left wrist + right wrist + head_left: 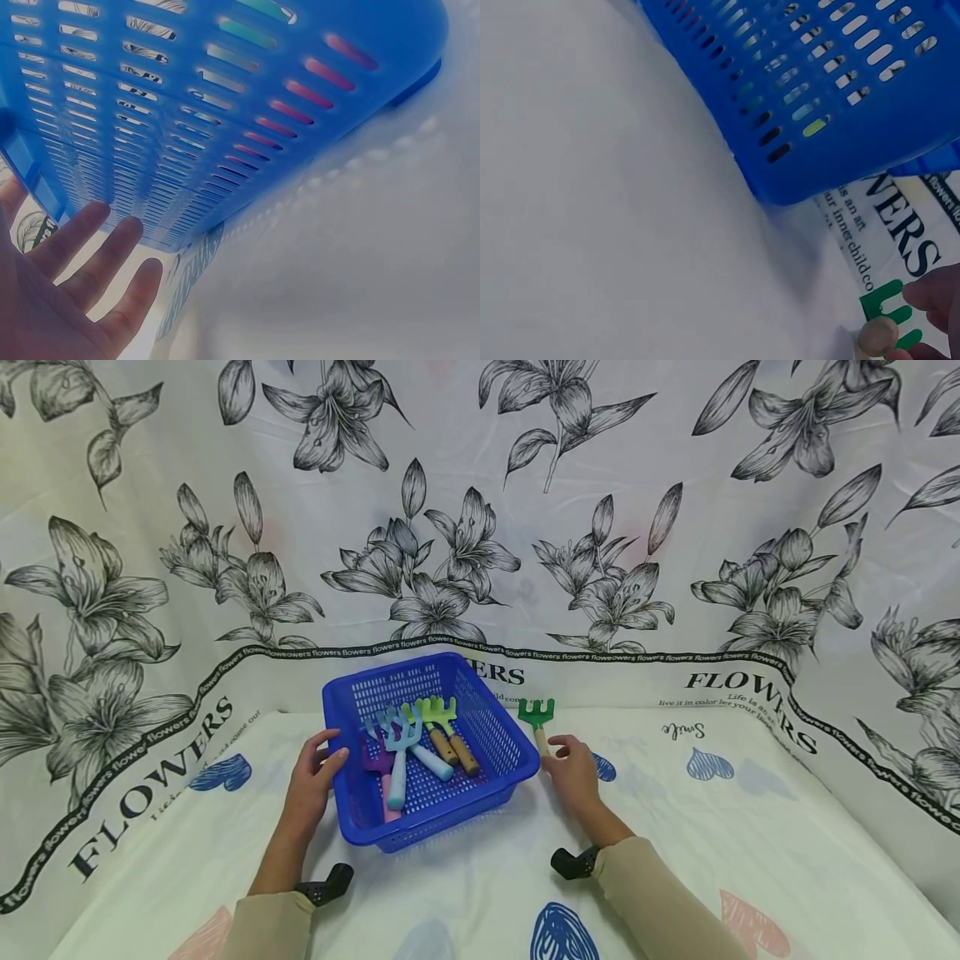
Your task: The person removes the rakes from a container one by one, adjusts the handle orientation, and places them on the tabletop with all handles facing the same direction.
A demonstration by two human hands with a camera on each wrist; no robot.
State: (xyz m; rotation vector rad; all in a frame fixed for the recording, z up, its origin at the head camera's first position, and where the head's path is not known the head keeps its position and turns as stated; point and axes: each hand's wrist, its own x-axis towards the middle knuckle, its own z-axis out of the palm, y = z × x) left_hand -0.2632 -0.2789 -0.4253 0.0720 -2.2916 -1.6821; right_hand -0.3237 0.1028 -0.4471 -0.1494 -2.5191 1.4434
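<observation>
Right hand [573, 774]: pinches the green rake [536, 713] by its handle [541, 742]
Green rake: just right of the blue basket [491, 727], long axis fore-and-aft, tines at the far end
Left hand [310, 768]: loosely spread fingers, at the basket's left rim

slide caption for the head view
Left hand at a blue basket of small rakes, right hand at a green rake.

Blue basket [450, 816]: rectangular, slotted plastic, upright, turned slightly askew, hand rakes [397, 781] piled inside
Green rake [536, 713]: short broad tines pointing away, pale handle towards the front, outside and just beside the basket's right side
</observation>
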